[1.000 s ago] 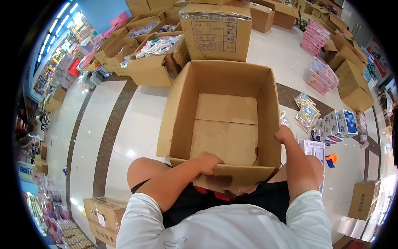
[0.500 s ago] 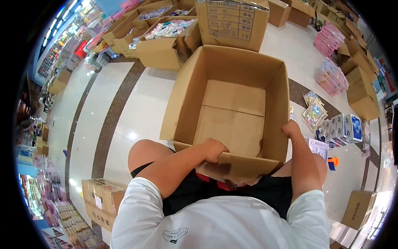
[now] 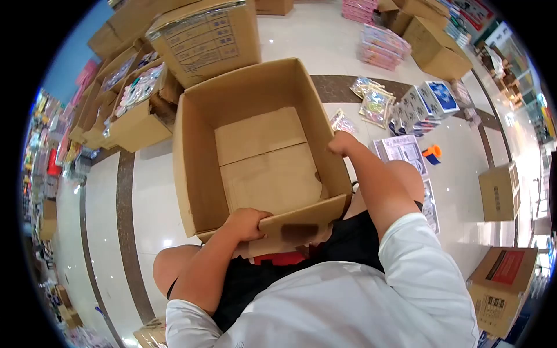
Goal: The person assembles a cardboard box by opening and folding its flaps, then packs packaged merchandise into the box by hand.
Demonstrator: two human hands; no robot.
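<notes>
As 1 L hand [image 3: 246, 224] grips 1 ctn. [image 3: 270, 177], 1 R hand [image 3: 343, 143] ditto

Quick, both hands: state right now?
Left hand: closed on the near edge of the cardboard box.
Right hand: closed on the box's right edge.

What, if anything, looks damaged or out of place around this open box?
The open box has a dark patch on its near flap, beside the left hand, darker than the surface around it; stain or shadow, I can't tell. A loose orange-and-blue object on the floor looks unlike the printed pack nearby.
</notes>
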